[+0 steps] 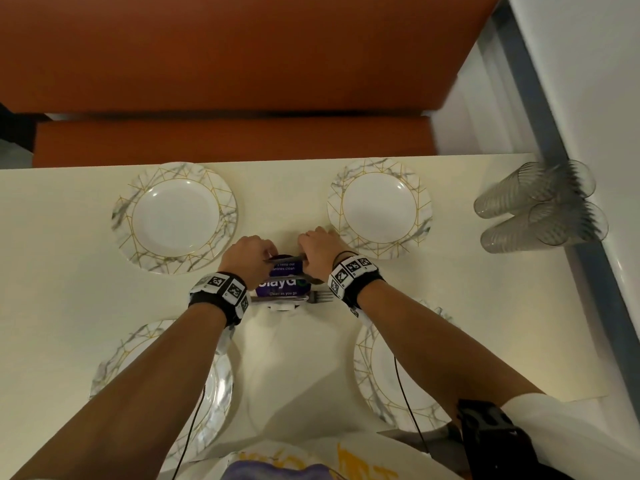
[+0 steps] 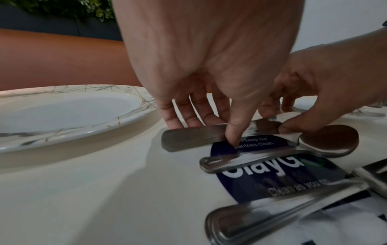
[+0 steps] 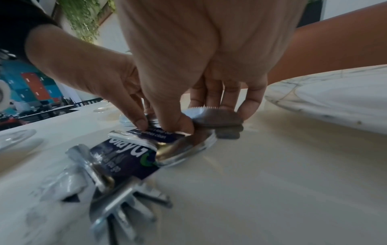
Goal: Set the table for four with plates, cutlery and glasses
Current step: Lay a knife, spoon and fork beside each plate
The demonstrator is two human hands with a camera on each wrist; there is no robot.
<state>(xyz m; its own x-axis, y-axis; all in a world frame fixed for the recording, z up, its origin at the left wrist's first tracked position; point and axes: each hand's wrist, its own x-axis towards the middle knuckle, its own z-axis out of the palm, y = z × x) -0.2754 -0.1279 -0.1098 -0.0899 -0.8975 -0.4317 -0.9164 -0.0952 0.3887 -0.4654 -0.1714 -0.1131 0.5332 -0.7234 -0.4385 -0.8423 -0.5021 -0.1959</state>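
Both hands (image 1: 282, 256) pinch a knife (image 2: 209, 137) over the "Clean as you go" sticker (image 2: 278, 179).

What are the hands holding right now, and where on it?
Both hold one knife: left hand pinches its handle, right hand its toothed blade.

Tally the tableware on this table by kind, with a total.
Plates: 4
Glasses: 4, as far as the overlapping cluster shows
Knife: 1
Spoon: 1
Fork: at least 1; the pile is blurred
Total: at least 11
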